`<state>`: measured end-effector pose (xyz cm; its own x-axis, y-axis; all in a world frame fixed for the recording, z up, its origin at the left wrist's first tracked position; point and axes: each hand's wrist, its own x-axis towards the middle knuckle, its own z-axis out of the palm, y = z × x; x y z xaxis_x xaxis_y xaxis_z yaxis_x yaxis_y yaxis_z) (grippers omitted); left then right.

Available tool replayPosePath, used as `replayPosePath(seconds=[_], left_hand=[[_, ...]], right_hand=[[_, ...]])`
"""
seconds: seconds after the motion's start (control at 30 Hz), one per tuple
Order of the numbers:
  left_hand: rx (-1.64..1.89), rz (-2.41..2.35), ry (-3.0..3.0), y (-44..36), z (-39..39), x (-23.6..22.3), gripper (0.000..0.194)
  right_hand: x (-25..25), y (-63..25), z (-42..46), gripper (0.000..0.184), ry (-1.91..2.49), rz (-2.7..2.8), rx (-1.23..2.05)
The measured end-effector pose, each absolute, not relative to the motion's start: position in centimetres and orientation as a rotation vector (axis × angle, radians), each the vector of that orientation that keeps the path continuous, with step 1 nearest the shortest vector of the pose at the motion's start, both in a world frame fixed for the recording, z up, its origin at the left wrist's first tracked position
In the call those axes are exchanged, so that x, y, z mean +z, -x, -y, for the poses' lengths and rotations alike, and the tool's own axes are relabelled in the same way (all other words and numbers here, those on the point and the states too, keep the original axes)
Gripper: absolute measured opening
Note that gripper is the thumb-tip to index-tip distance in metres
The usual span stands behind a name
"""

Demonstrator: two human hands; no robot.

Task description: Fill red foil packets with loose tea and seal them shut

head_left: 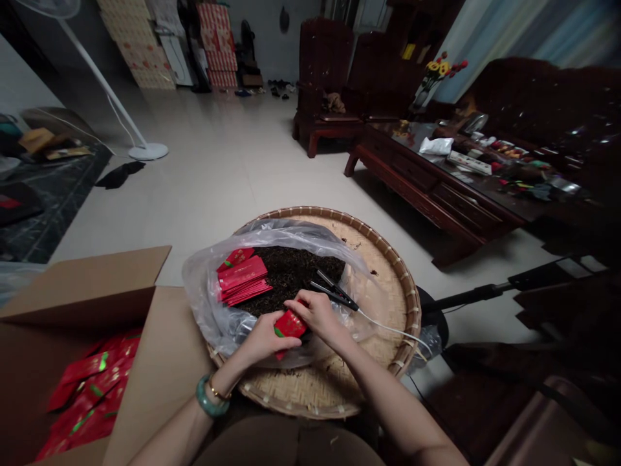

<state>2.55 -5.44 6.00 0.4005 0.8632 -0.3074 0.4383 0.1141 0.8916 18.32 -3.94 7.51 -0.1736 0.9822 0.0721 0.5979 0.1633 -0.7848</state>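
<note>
Between my two hands is a small red packet (292,323) with a green mark and gold print. My left hand (270,336) grips its lower left side, the thumb along the near edge. With closed fingers my right hand (314,313) holds its upper right end. Just beyond lies an open clear plastic bag (204,275) of dark, dried, tea-like leaves (301,265). On the leaves rests a stack of flat red packets (245,281), at the left. A black hair-straightener-like tool (342,296), its two plates apart, lies right of my right hand, its white cord trailing right.
Under the bag is a round woven bamboo tray (388,285). An open cardboard box (169,349) at the left holds many red packets (92,388). A dark wooden table (427,188) with clutter stands at the right; a white fan stand (148,151) is at the far left.
</note>
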Motion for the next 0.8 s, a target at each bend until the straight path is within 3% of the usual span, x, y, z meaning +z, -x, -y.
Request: replayPosePath(seconds=[0.17, 0.53, 0.7, 0.8], left_hand=[[0.311, -1.105, -1.311, -1.0, 5.7, 5.9, 0.030], [0.371, -0.944, -1.035, -2.8, 4.4, 5.9, 0.034], [0.575, -0.998, -0.872, -2.4, 4.6, 4.9, 0.044], [0.654, -1.007, -0.780, -2.1, 4.7, 5.0, 0.049]], right_hand=[[6.3, -18.8, 3.6, 0.035, 1.480, 1.738, 0.883], [6.7, -18.1, 3.2, 0.030, 1.518, 1.883, 0.871], [6.8, -22.1, 2.0, 0.026, 1.769, 2.009, 0.406], [5.7, -24.0, 1.9, 0.054, 2.039, 2.146, 0.138]])
